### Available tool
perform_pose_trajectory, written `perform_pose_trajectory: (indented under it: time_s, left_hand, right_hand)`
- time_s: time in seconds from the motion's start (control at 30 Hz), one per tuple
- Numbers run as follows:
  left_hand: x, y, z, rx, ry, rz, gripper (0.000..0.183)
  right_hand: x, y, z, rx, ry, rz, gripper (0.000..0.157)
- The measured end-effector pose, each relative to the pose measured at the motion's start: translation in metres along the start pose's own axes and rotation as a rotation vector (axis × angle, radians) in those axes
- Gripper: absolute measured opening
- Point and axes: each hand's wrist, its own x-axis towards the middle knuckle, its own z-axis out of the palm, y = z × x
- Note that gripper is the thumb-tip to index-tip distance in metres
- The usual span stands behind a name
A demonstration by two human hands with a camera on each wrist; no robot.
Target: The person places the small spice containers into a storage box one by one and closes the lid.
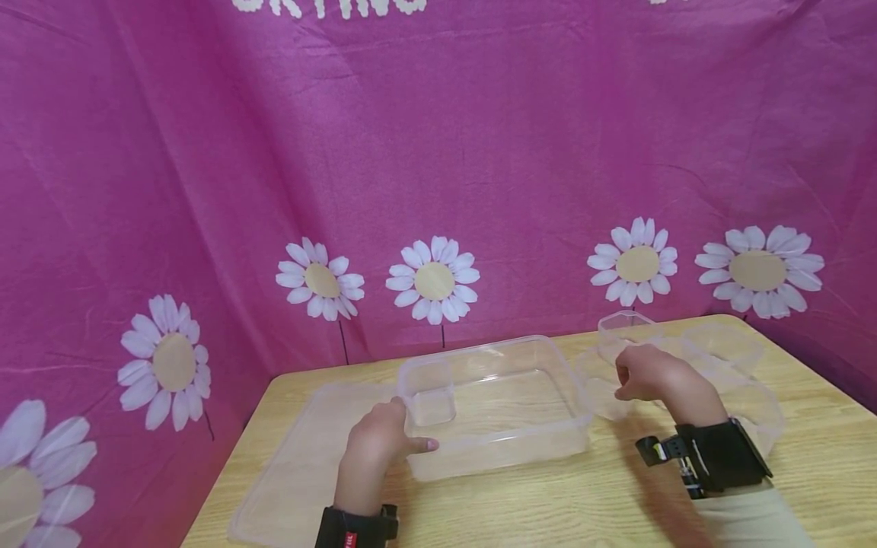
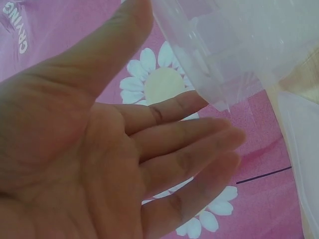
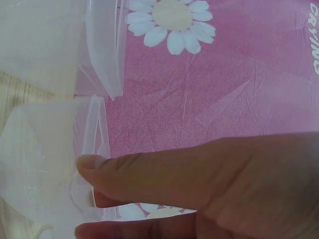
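A large clear rectangular plastic container stands on the table, with a small clear cup inside its left end. My left hand is at the container's left side, its thumb over the front corner. In the left wrist view the fingers are nearly straight, and the index fingertip touches the container's edge. My right hand pinches the rim of a small clear plastic container between thumb and fingers, just right of the large one. The hand hides part of the small containers.
A flat clear lid lies on the table at the left. Several small clear containers are grouped at the right, one with an angular rim near the back edge. A pink curtain with printed daisies hangs behind.
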Motion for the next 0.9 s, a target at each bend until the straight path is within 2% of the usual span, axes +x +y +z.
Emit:
perform_pose_trajectory:
  time_s: [0.33, 0.57, 0.67, 0.9]
  left_hand:
    - [0.0032, -0.0013, 0.0010, 0.021, 0.014, 0.047, 0.066]
    - [0.0026, -0.0005, 0.0013, 0.016, 0.021, 0.051, 0.064]
    - [0.0019, 0.0000, 0.0005, 0.019, 0.020, 0.051, 0.064]
    - [0.0014, 0.0010, 0.0011, -0.054, 0.027, 0.028, 0.068]
  right_hand:
    - [0.0029, 0.0018, 0.0018, -0.003, -0.011, 0.046, 0.021]
    - [0.0007, 0.0051, 0.0005, -0.029, 0.025, 0.009, 0.019]
    - [-0.0003, 0.0041, 0.0004, -0.036, 0.027, 0.020, 0.018]
    - [-0.0014, 0.0004, -0.0011, -0.015, 0.009, 0.072, 0.019]
